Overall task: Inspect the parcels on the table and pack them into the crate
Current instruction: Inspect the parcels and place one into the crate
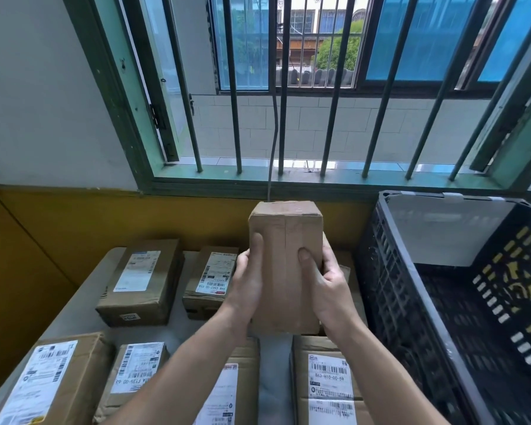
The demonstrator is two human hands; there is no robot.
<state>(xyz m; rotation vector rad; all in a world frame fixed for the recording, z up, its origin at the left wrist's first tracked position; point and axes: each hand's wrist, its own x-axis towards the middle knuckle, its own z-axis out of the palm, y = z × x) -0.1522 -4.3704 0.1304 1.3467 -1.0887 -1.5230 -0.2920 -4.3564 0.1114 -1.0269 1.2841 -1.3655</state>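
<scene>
Both hands, left hand [247, 282] and right hand [327, 279], clasp upright cardboard parcel [284, 265]; black crate [451, 302] lies right, right hand nearer.

Held up over the middle of the table [83, 314], 1 parcel [284, 268], upright, clasped between left hand [247, 280] and right hand [327, 280]. Behind and to its left, on the table, 2 boxes side by side: the far-left box [141, 280] and the far-middle box [210, 277]. Along the near edge, 4 more in a row: near-left box [49, 381], second box [135, 372], third box [227, 391] under the left forearm, fourth box [325, 381]. At the right of the table, the crate [442, 302]. Behind all, the barred window [288, 87].
</scene>
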